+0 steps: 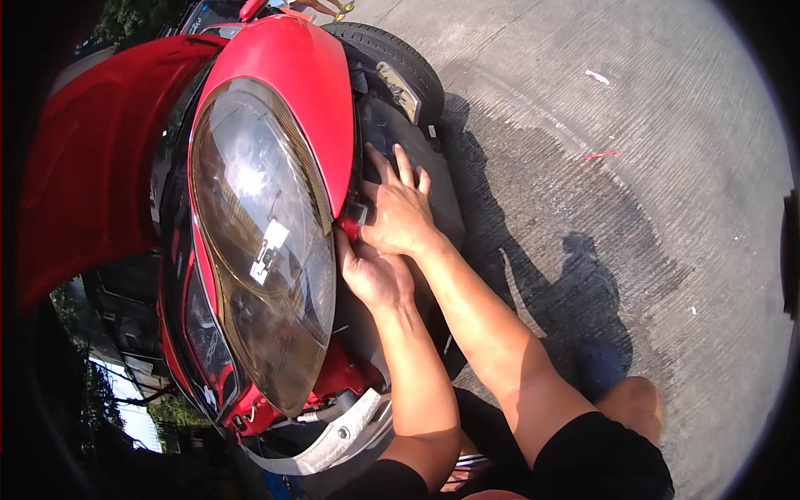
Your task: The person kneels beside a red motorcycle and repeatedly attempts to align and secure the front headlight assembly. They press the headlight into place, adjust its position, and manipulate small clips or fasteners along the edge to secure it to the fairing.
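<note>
Beside the headlight (260, 212), our right hand (398, 215) splays its fingers; our left hand (379, 279) (can't tell its grip), slipping, could scratch the fender (292, 92).

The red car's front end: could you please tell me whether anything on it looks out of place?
Yes: near the headlight, a pale curved bar sits exposed, as though the bumper cover were off, and the hood stands open.

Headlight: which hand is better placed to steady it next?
Likely the left hand: it sits right beside the headlight's edge. The right hand lies farther over, fingers spread over the dark panel.
</note>
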A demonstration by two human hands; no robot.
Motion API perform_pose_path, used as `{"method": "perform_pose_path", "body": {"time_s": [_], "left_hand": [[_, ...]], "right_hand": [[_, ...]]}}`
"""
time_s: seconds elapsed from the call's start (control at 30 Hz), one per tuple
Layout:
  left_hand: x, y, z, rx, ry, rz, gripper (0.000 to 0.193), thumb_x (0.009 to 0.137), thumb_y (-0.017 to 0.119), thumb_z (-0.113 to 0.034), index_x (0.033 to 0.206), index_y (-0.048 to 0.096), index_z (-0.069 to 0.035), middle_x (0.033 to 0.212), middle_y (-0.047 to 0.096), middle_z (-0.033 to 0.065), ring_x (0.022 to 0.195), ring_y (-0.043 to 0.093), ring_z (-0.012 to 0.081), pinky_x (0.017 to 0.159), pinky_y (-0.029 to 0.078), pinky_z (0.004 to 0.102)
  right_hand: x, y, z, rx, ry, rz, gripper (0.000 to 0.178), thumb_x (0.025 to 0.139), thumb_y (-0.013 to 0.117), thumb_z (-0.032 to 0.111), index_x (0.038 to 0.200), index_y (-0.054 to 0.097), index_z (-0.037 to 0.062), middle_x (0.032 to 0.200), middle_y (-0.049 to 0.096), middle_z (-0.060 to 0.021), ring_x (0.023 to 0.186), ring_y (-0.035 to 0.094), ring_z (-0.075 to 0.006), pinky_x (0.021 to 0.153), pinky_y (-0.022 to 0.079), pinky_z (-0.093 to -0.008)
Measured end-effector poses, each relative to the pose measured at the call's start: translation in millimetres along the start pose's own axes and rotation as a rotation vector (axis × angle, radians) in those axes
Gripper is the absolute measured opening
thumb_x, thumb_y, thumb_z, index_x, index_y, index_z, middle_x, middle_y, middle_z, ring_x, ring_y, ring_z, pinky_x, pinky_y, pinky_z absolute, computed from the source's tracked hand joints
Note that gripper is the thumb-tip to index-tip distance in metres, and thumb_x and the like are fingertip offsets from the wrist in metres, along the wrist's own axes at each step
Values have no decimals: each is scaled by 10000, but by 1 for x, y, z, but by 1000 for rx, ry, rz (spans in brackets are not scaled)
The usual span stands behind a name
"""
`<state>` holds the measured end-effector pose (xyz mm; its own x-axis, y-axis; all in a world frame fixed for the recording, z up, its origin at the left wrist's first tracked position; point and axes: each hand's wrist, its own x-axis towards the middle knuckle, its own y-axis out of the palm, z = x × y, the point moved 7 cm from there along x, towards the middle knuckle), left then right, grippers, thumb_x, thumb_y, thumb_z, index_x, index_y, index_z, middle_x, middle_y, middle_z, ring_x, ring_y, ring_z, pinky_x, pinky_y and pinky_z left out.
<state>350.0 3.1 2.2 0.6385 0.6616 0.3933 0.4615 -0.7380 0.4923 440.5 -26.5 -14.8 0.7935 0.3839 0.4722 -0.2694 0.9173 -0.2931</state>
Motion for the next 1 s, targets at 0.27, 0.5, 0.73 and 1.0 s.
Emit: {"method": "perform_pose_path", "body": {"time_s": [0.27,0.5,0.73,1.0], "left_hand": [[-1,1,5,21,21,-85,549,1180,419,-360,1592,454,2,1653,480,156,1521,460,301,1290,342,478],[-2,5,0,-27,19,-10,565,1187,373,-385,1603,440,-8,1675,459,151,1545,432,303,1309,308,485],[-4,-12,6,31,83,-100,526,1198,388,-341,1578,464,15,1635,505,158,1512,473,283,1290,345,461],[-5,-11,11,2,167,-179,491,1188,445,-308,1543,496,27,1564,558,158,1431,546,271,1244,406,444]], "right_hand": [[5,-5,1,-9,-15,29,686,779,825,558,1423,729,340,1768,324,-123,1663,98,-483,1207,192,-809],[8,-5,4,32,-30,57,694,796,812,548,1439,721,301,1785,295,-124,1672,87,-477,1236,155,-808],[9,-5,3,4,-80,-10,652,796,823,559,1366,761,249,1744,367,-132,1659,107,-498,1193,179,-832],[11,-4,-4,36,-59,72,440,776,861,499,1095,856,196,1666,480,-78,1645,107,-506,1153,197,-851]]}}
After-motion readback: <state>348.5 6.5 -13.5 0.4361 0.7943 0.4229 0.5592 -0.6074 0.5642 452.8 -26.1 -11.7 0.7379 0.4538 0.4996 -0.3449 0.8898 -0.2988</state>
